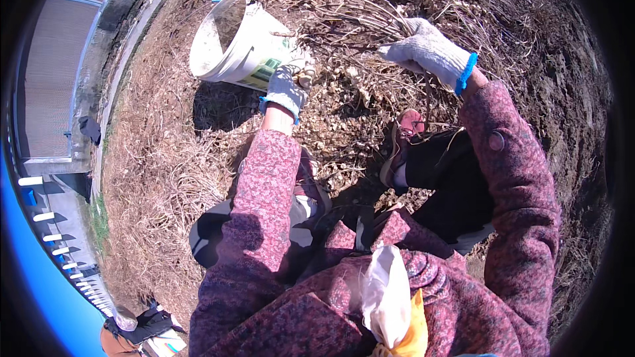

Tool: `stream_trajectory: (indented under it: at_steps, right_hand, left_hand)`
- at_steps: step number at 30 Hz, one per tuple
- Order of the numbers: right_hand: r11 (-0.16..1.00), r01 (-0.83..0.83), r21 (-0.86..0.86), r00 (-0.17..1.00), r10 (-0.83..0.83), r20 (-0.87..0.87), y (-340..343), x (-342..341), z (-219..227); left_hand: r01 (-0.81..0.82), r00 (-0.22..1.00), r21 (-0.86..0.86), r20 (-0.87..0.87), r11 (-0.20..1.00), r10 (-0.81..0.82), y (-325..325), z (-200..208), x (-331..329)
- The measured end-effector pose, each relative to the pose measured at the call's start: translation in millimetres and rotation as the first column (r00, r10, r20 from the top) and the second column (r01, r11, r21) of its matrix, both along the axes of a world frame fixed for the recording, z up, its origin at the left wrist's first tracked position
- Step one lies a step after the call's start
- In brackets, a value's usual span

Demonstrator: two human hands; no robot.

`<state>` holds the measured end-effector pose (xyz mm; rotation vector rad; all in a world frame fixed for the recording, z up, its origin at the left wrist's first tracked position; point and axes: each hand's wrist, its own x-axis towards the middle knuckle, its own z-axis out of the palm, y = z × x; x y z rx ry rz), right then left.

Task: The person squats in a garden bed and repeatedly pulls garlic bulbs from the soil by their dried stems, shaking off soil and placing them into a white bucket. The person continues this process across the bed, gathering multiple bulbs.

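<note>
My right hand point(428, 53), in a white knit glove with a blue cuff, is closed round a bundle of dry peanut stalks point(354, 16). The stalks stretch leftward toward the bucket. Wearing a matching glove, my left hand point(287, 88) is curled around several pale peanut pods point(306, 75) at their root end. It is right beside the bucket's wall, and its fingertips are partly hidden. The white plastic bucket point(268, 36) with a green print lies tipped, its mouth facing left. More loose pods point(344, 86) are scattered on the ground between my hands.
Dry straw and stalks point(162, 185) cover the ground on the left. Dark soil and more pulled plants point(516, 46) lie to the right. My shoes point(400, 145) are planted close below the hands. A concrete edge point(129, 59) runs along the left, and other belongings point(142, 324) lie at lower left.
</note>
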<state>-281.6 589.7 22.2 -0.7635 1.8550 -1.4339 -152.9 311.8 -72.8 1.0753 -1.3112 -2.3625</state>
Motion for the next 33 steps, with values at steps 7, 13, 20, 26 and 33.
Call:
stream_trajectory:
  at_steps: [7,13,20,26,33]
  right_hand:
    - [0.996,-0.016,0.086,0.996,0.024,-0.089,-3,4,-11]
    - [0.991,-0.108,0.081,0.992,0.113,-0.06,-7,4,-24]
    - [0.964,-0.258,-0.057,0.872,0.208,-0.442,-6,6,-28]
    - [0.993,-0.052,0.106,0.995,0.06,-0.075,-10,11,-18]
    - [0.978,0.03,0.206,0.989,0.002,-0.15,-12,7,-15]
  left_hand:
    - [0.056,0.92,0.56,-0.351,0.826,0.175,68,-36,34]
    - [0.027,0.935,0.257,-0.348,0.966,0.066,72,-71,26]
    - [0.037,0.937,0.557,-0.309,0.83,0.166,73,-68,28]
    - [-0.042,0.983,-0.131,-0.185,0.99,0.017,86,-42,28]
    - [0.009,0.987,-0.067,-0.16,0.998,-0.019,79,-31,31]
